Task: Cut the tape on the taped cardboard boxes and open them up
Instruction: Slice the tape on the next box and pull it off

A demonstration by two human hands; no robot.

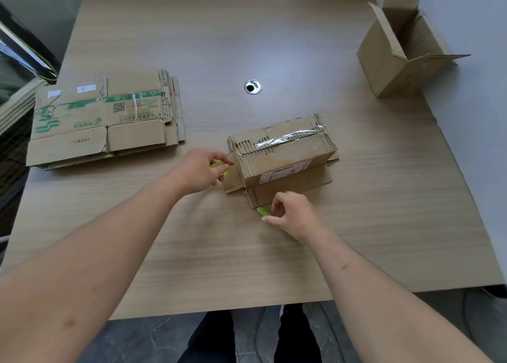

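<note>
Clearly the taped box (282, 154) is light, worn, stiff-edged; my left hand (201, 172) pinches a yellow cutter (223, 168), my right hand (292, 216) curls over a green cutter (264, 212).

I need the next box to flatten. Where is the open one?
The open box stands upright at the table's far right corner, beyond the taped box.

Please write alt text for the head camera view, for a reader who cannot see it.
A person's left hand pinches a yellow piece beside a taped cardboard box on a wooden table, while the right hand holds a green cutter. Flattened boxes lie left; an open box stands far right.
</note>
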